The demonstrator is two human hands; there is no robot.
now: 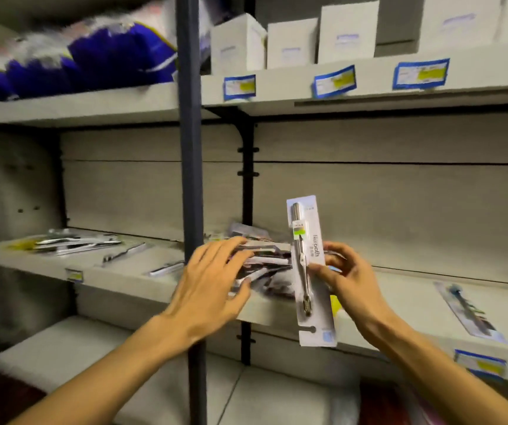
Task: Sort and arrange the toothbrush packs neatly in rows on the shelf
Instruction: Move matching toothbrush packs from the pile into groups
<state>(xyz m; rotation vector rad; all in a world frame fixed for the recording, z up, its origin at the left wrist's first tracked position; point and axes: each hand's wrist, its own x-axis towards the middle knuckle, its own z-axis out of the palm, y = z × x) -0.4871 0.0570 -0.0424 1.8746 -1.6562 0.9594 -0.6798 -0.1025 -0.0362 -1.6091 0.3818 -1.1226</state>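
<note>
My right hand (352, 279) holds a pale grey toothbrush pack (309, 271) upright and upside down, in front of the middle shelf (400, 305). My left hand (213, 289) is spread flat, fingers apart, over a loose pile of toothbrush packs (262, 265) on that shelf; whether it touches the pile is unclear. One single pack (469, 311) lies flat on the shelf to the right. More packs (75, 242) lie in a rough heap on the left section of the shelf, with two single packs (124, 253) spaced beside them.
A dark vertical post (190, 148) stands in front of the shelf between its two sections. White boxes (292, 41) line the upper shelf on the right, blue and white bags (93, 56) on the left. Blue-edged price labels (334, 81) hang on shelf fronts. A lower shelf (78, 348) sits below.
</note>
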